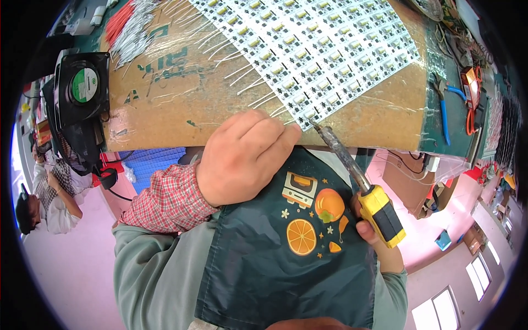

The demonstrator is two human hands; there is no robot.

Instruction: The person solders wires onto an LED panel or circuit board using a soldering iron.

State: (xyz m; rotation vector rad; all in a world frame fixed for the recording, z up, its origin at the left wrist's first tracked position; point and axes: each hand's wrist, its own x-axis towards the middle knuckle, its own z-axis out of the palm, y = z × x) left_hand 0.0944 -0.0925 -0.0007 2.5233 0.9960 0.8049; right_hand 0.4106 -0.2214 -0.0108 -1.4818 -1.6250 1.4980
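A white panel of several small circuit boards (308, 49) lies on a brown cardboard sheet (181, 93) taped to the bench. My left hand (242, 157) rests on the cardboard's near edge, fingers together, fingertips at the panel's near corner. Whatever lies under the fingers is hidden. My right hand (373, 237) grips the yellow and black handle of a soldering iron (379, 212). The iron's metal shaft slants up and left, and its tip touches the panel's near corner just beside my left fingertips. Thin white wires (242, 71) stick out along the panel's left edge.
A black cooling fan (82, 85) stands at the cardboard's left end. Loose white and red wires (129, 25) lie at the far left. Blue-handled pliers (443, 113) and orange-handled cutters (471, 93) lie on the green bench at right. Another person (47, 190) sits at left.
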